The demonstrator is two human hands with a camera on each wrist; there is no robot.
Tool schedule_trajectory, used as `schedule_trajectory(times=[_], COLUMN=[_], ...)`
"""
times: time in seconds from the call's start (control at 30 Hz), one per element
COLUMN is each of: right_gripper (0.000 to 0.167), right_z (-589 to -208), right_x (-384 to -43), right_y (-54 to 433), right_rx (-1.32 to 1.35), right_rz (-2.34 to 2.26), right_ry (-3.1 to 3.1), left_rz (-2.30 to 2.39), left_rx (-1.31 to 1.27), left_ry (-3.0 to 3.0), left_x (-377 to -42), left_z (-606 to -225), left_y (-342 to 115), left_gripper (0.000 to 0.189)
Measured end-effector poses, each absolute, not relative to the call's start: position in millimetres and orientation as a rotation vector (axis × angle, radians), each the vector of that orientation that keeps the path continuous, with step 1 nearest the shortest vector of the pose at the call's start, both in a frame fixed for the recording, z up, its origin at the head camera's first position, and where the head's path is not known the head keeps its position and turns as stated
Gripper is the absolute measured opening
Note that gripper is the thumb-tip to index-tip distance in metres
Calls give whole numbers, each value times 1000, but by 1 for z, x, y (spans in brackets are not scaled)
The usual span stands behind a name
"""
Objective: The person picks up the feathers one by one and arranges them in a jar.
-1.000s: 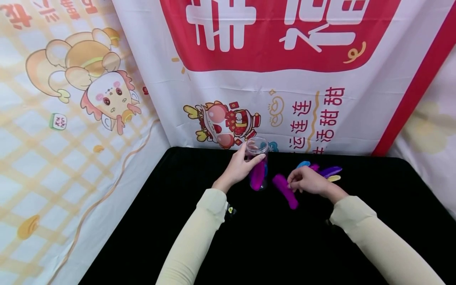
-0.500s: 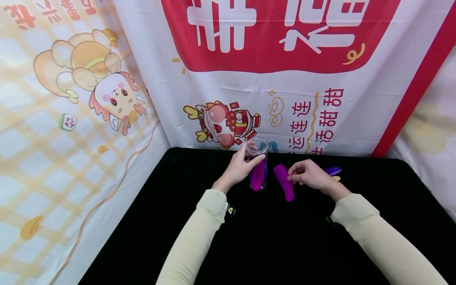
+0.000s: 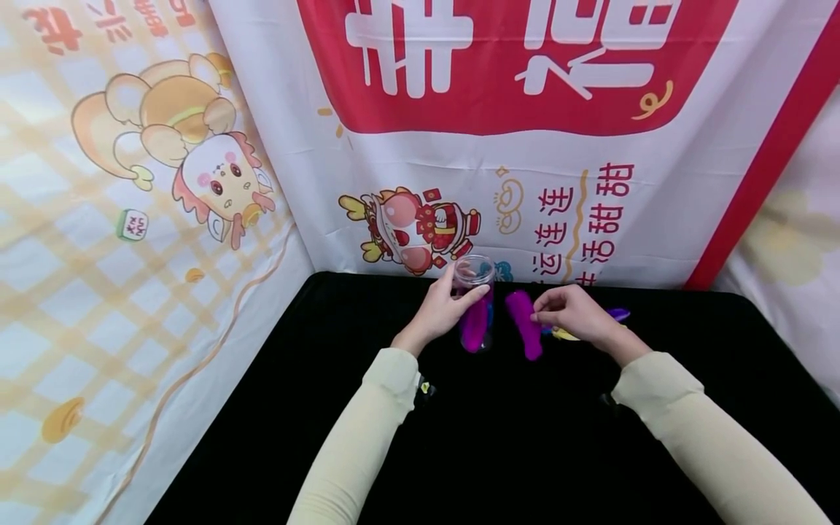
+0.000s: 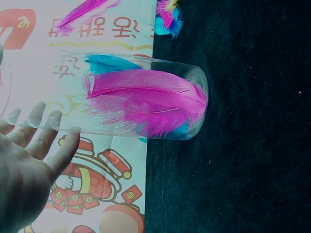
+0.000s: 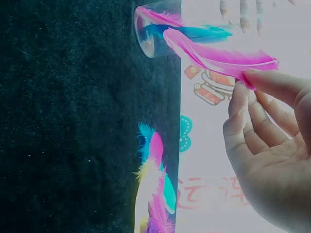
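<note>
A transparent, open-topped jar (image 3: pixel 474 271) stands upright near the table's back edge. My left hand (image 3: pixel 436 312) grips it around the upper part, thumb on the near side. Magenta and blue feathers (image 4: pixel 146 90) lie inside, gathered toward the bottom in the left wrist view. To the right of the jar, my right hand (image 3: pixel 577 317) pinches a magenta feather (image 3: pixel 525 328) between thumb and forefinger. In the right wrist view that feather (image 5: pixel 214 56) is raised, its edge between the fingertips and its length reaching toward the jar.
A pile of loose feathers in yellow, blue, magenta and purple (image 5: pixel 153 189) lies on the black tabletop (image 3: pixel 512 445), partly hidden behind my right hand in the head view. A printed white and red cloth (image 3: pixel 558 146) hangs directly behind the table; another patterned cloth (image 3: pixel 151 292) hangs at left.
My right hand has lifted the magenta feather up and toward the back, away from the tabletop. My left hand stays on the jar, which has not moved.
</note>
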State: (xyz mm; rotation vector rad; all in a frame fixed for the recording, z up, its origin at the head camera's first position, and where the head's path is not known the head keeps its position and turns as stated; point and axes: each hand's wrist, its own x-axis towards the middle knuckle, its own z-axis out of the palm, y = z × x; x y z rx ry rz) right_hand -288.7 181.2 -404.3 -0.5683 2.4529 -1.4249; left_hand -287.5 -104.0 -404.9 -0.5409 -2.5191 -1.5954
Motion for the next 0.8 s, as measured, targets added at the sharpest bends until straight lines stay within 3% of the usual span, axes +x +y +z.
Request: schedule_trajectory(times=[0.8], right_gripper=[19], right_z=[-380], right_x=[-286], right_y=[178], right_rx=[-541], right_rz=[-1451], right_ry=[2535], left_rz=[-1603], left_rx=[-526], left_ry=[-2525], left_x=[-284], left_z=[-404], left_y=[-103], left_gripper=[67])
